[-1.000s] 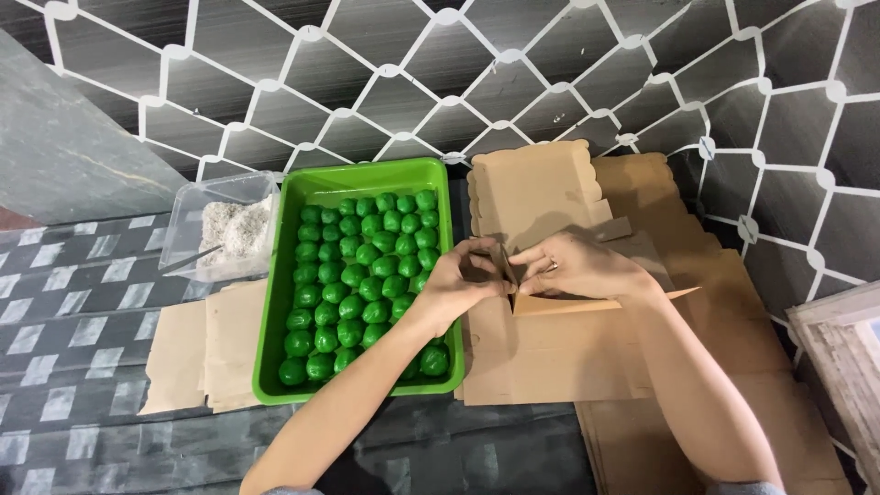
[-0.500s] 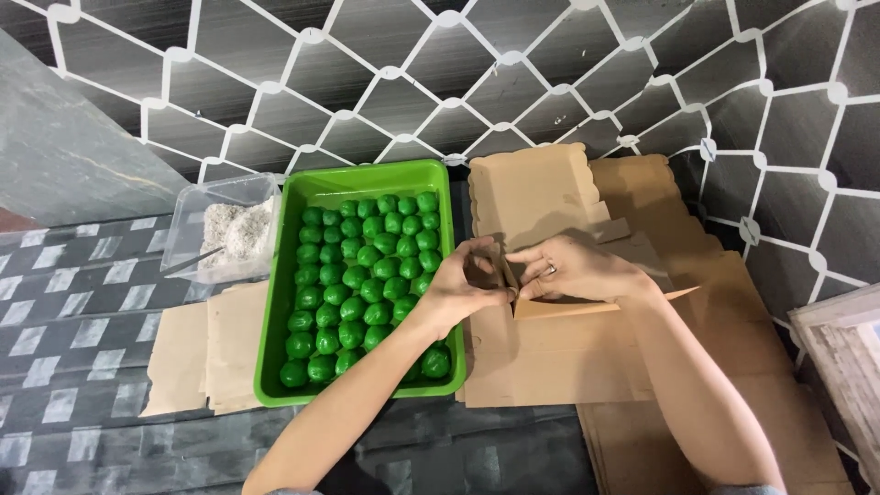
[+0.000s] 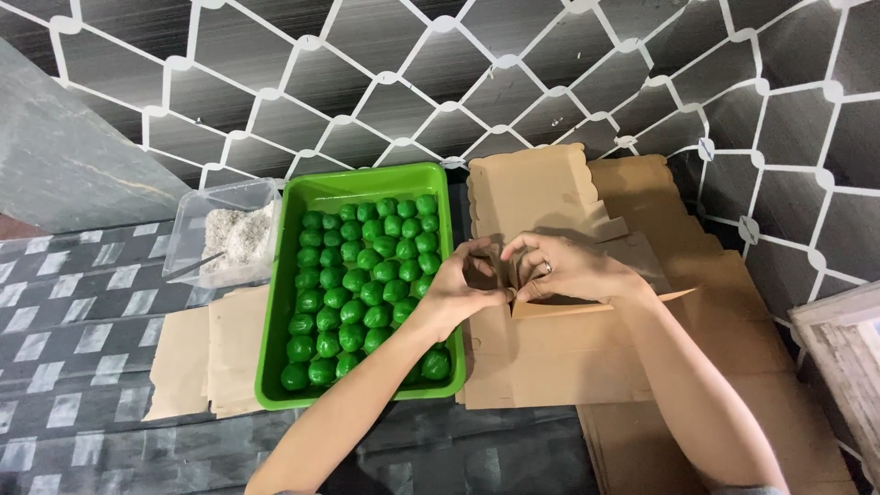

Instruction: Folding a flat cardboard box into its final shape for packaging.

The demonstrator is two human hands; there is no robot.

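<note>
Both hands stay put: left hand (image 3: 463, 289) and right hand (image 3: 559, 268) pinch a cardboard flap (image 3: 509, 275) beside the green tray (image 3: 367, 188); fold barely advanced.

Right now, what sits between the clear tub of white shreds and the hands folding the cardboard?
The green tray of green balls, shown in the head view.

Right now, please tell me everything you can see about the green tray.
The green tray is a rectangular, glossy, plastic-looking container with a raised rim. It lies flat on the dark patterned surface, between a clear tub of white crumbs and flat brown cardboard. Rows of small green balls fill most of it. The left hand's forearm crosses its lower right corner.
</note>
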